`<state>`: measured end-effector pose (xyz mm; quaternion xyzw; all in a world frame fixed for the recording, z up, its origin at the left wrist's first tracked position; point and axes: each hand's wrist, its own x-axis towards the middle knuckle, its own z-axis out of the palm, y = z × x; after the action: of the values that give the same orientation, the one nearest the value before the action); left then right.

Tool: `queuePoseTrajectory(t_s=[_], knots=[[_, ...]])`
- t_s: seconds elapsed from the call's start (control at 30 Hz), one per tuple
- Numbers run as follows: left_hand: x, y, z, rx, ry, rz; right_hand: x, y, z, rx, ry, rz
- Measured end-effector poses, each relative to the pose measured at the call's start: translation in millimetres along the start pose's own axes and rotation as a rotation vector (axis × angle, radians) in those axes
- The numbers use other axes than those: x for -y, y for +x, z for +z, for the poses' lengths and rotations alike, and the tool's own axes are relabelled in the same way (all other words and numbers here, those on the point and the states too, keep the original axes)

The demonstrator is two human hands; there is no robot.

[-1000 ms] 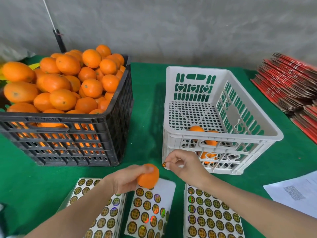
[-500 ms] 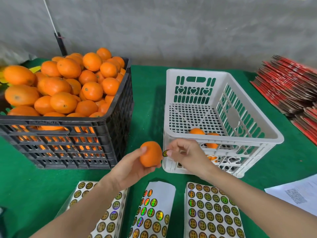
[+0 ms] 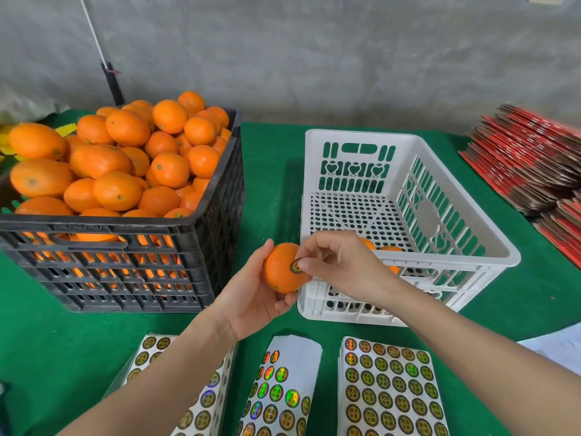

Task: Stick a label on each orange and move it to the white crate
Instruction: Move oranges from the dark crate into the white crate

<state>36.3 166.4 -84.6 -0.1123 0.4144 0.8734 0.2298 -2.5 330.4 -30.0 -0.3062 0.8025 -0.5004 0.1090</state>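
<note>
At the far left a black crate [image 3: 125,262] stands on the green-covered bench [image 3: 270,171], heaped above its rim with loose oranges [image 3: 125,158], and a thin black pole [image 3: 111,83] rises behind it against the grey wall. The left grip [image 3: 251,297] comes up from below with its palm turned up, fingers and thumb curled round a single orange [image 3: 279,272]. It holds the fruit in the air between the two crates, just before the near left corner of the white crate [image 3: 471,215]. A round dark label [image 3: 295,265] lies on the orange's right face. The right grip [image 3: 345,265] is clenched on it, thumb and forefinger pinching its edge against the peel. Beneath the forearms three sticker sheets [image 3: 393,388] lie side by side, and the middle one is partly stripped. Two or three labelled oranges [image 3: 390,248] sit at the white crate's near end. A white paper [image 3: 559,347] lies near the right edge, and behind it is a stack of red cardboard [image 3: 528,158]
</note>
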Motion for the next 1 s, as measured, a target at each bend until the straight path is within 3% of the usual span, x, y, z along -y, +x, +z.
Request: queuePoseTrajectory(t_s=[0.2,0.3,0.4,0.5,1.0], knots=[[-9,-6,-5,0.110,0.032,0.012,0,4,-4,0.003,-0.015,0.066],[-10,-3,-3,0.014,0.150,0.014,-1,4,-9,0.032,0.011,0.109],[-14,2,2,-0.108,0.105,-0.042,1,4,-10,0.070,-0.024,0.101],[-19,4,6,-0.151,0.019,-0.050,5,5,-10,0.118,-0.130,0.059],[-18,13,16,-0.144,0.126,-0.138,12,8,-16,0.222,-0.587,-0.062]])
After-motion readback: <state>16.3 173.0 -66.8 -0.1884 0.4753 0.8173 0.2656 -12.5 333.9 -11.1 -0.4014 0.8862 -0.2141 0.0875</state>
